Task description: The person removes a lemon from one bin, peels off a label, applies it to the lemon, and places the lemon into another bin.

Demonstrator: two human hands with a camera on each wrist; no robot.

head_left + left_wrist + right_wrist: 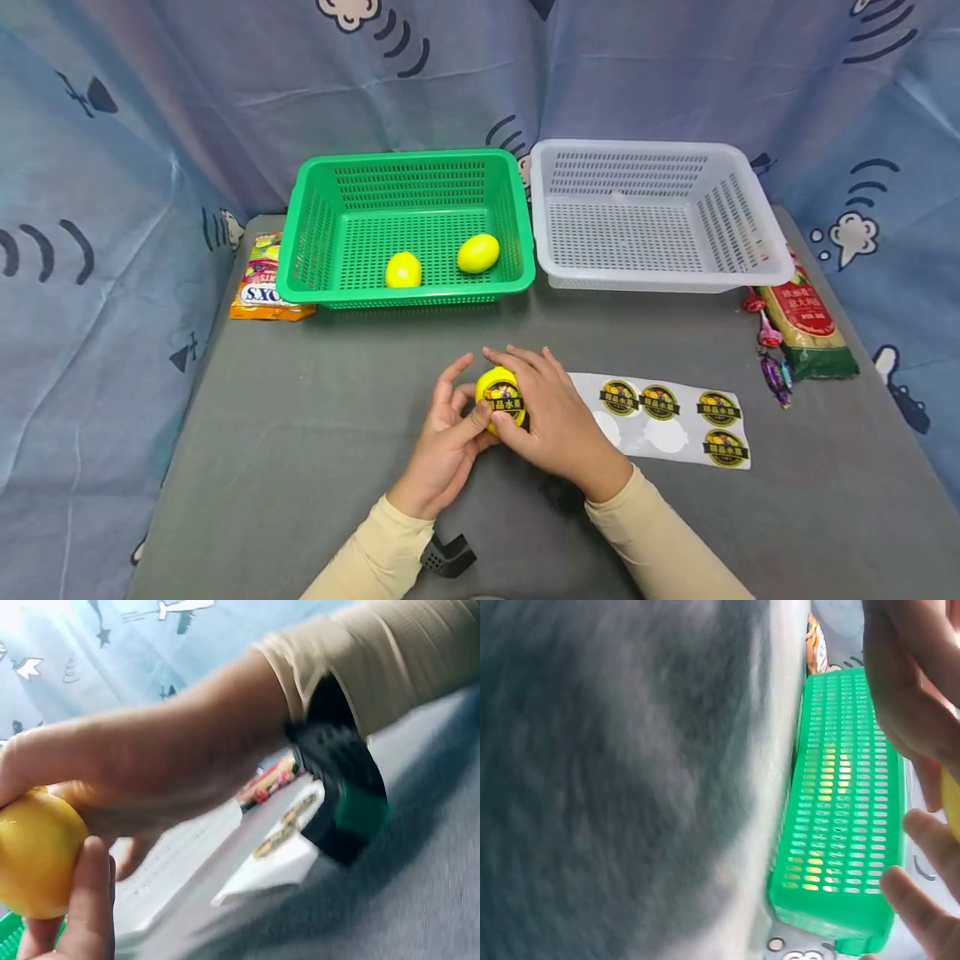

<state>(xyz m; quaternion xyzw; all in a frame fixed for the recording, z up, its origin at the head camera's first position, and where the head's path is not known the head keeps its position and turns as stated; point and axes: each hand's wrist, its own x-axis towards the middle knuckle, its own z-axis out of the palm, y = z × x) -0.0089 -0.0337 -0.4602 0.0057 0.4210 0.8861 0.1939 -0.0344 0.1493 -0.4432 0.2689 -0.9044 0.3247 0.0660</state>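
Together, both hands, left hand (pixel 442 442) and right hand (pixel 551 417), are pinching a small yellow lemon-shaped plastic fruit (pixel 501 397) above the grey bench (pixel 300 433); it looks light, rigid, slippery, best gripped around its middle.

Orange snack packet (pixel 264 283): "S.XO" readable; sticker and noodle-pack characters too small.

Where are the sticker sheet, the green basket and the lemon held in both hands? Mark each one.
sticker sheet (pixel 667 435): head view, bare white backing.
green basket (pixel 408 158): head view, far rim.
lemon (pixel 498 385): head view, yellow top above its sticker.
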